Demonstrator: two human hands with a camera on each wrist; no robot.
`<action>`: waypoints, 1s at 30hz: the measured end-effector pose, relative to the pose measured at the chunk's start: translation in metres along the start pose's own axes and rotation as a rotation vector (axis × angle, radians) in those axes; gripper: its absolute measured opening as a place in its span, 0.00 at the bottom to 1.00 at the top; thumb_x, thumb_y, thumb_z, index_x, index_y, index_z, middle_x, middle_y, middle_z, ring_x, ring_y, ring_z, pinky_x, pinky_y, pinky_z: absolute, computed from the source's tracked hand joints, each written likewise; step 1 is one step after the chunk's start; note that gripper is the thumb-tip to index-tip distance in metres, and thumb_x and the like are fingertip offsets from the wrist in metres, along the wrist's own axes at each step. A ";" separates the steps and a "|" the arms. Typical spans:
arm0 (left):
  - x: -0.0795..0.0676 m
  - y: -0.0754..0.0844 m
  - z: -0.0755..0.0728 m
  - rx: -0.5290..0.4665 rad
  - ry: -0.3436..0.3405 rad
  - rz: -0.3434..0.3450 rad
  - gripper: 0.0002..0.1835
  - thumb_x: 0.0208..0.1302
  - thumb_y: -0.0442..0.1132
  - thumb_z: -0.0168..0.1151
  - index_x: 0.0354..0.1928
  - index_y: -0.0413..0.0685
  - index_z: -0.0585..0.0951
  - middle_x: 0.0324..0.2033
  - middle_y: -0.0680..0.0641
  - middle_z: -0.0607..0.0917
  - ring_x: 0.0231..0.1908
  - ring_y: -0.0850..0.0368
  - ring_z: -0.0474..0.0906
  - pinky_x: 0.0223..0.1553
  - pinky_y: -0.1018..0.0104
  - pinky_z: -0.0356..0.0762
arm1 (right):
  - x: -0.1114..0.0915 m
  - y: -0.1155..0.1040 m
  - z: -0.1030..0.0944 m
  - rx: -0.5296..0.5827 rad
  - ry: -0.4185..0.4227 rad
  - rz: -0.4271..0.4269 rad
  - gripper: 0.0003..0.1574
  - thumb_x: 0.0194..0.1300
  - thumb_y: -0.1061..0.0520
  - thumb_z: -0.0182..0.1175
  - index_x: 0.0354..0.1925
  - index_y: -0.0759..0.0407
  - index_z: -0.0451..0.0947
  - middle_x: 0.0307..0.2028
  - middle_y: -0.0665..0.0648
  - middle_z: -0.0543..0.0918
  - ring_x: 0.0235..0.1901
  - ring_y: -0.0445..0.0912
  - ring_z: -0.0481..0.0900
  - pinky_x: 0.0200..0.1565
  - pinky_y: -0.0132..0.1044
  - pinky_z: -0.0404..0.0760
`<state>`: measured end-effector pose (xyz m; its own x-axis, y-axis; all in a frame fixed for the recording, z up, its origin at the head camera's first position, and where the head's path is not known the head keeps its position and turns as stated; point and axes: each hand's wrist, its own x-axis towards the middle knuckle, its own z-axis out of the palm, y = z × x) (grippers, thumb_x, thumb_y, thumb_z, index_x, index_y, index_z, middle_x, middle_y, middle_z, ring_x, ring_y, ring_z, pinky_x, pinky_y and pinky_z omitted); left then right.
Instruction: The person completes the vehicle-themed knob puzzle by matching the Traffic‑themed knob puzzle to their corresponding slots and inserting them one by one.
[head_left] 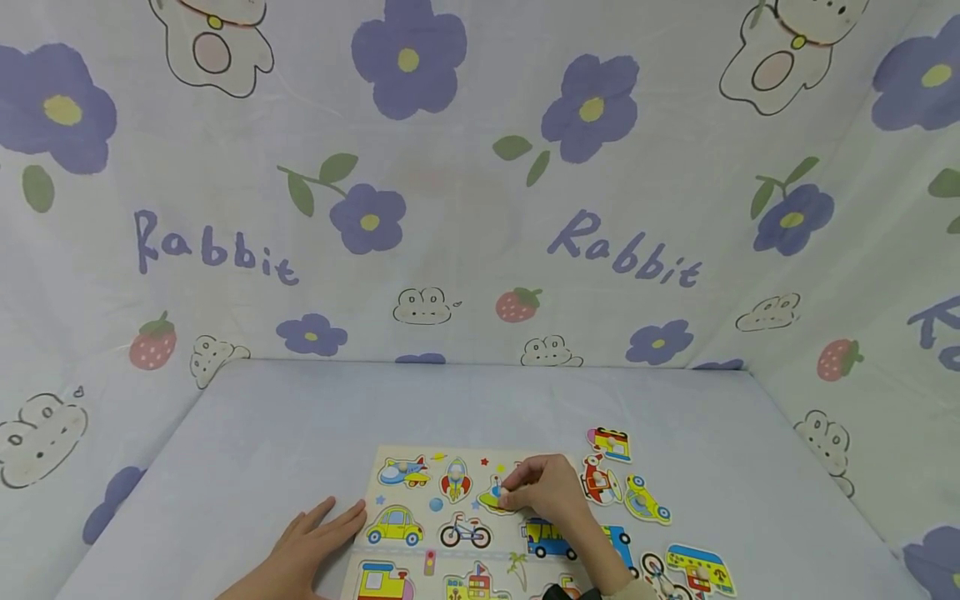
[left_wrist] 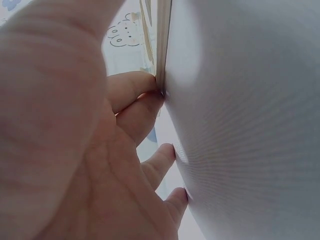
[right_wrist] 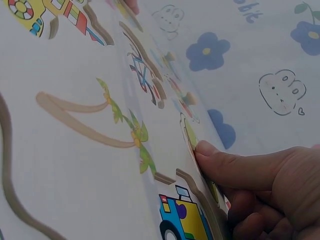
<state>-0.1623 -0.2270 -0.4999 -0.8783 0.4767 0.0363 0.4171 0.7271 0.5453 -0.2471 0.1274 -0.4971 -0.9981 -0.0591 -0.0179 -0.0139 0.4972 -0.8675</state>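
Note:
A wooden vehicle puzzle board [head_left: 431, 533] lies on the table, with a plane, a rocket, a car and other vehicle pictures. My right hand [head_left: 551, 492] is over its upper right part, where thumb and fingers pinch a green flying saucer puzzle piece [head_left: 491, 500]. In the right wrist view, the thumb presses on this saucer piece [right_wrist: 189, 131] at the board's surface; the other fingers are partly hidden. My left hand [head_left: 318, 546] rests at the board's left edge with fingers spread. Its fingertips touch the board's side [left_wrist: 161, 55] and the table in the left wrist view.
Loose pieces lie right of the board: a train [head_left: 611, 444], a red helicopter [head_left: 600, 481], a yellow car [head_left: 647, 500], a bicycle [head_left: 663, 579] and a yellow bus-like piece [head_left: 701, 567]. A patterned cloth [head_left: 465, 250] hangs behind the table.

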 end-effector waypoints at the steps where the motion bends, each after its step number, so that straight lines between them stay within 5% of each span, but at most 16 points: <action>1: 0.000 0.000 0.000 0.001 -0.001 -0.001 0.61 0.39 0.75 0.70 0.72 0.46 0.67 0.71 0.47 0.65 0.70 0.30 0.48 0.60 0.22 0.43 | 0.000 0.000 0.000 -0.001 0.000 0.000 0.13 0.42 0.60 0.82 0.25 0.56 0.85 0.22 0.49 0.83 0.26 0.45 0.77 0.31 0.38 0.74; 9: -0.001 0.004 0.000 0.003 -0.018 -0.053 0.62 0.37 0.78 0.69 0.72 0.48 0.68 0.71 0.50 0.65 0.71 0.33 0.47 0.62 0.24 0.42 | 0.000 0.002 0.002 -0.016 0.014 0.012 0.13 0.42 0.60 0.81 0.24 0.54 0.85 0.23 0.48 0.83 0.28 0.46 0.76 0.33 0.38 0.74; 16: 0.000 0.001 -0.001 -0.029 -0.010 -0.004 0.61 0.39 0.75 0.71 0.72 0.45 0.67 0.71 0.47 0.64 0.70 0.30 0.47 0.60 0.22 0.40 | -0.009 -0.003 -0.003 -0.067 0.067 -0.049 0.08 0.53 0.58 0.76 0.33 0.52 0.87 0.30 0.47 0.81 0.30 0.46 0.72 0.34 0.38 0.72; 24: 0.000 -0.001 0.000 -0.026 -0.024 -0.005 0.61 0.39 0.75 0.71 0.72 0.45 0.67 0.72 0.47 0.63 0.70 0.29 0.46 0.61 0.22 0.39 | -0.023 0.007 -0.054 0.020 0.480 0.010 0.14 0.61 0.54 0.70 0.45 0.58 0.86 0.41 0.53 0.85 0.38 0.47 0.77 0.33 0.31 0.78; 30: 0.002 0.000 -0.003 -0.005 -0.032 0.002 0.63 0.38 0.75 0.70 0.73 0.44 0.65 0.72 0.46 0.63 0.70 0.29 0.46 0.61 0.23 0.40 | -0.025 0.021 -0.089 0.016 0.606 0.014 0.17 0.62 0.52 0.70 0.47 0.59 0.85 0.45 0.56 0.84 0.43 0.48 0.74 0.43 0.36 0.74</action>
<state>-0.1647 -0.2280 -0.4973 -0.8696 0.4937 0.0110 0.4179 0.7238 0.5491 -0.2281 0.2160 -0.4707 -0.8548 0.4535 0.2525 -0.0040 0.4806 -0.8769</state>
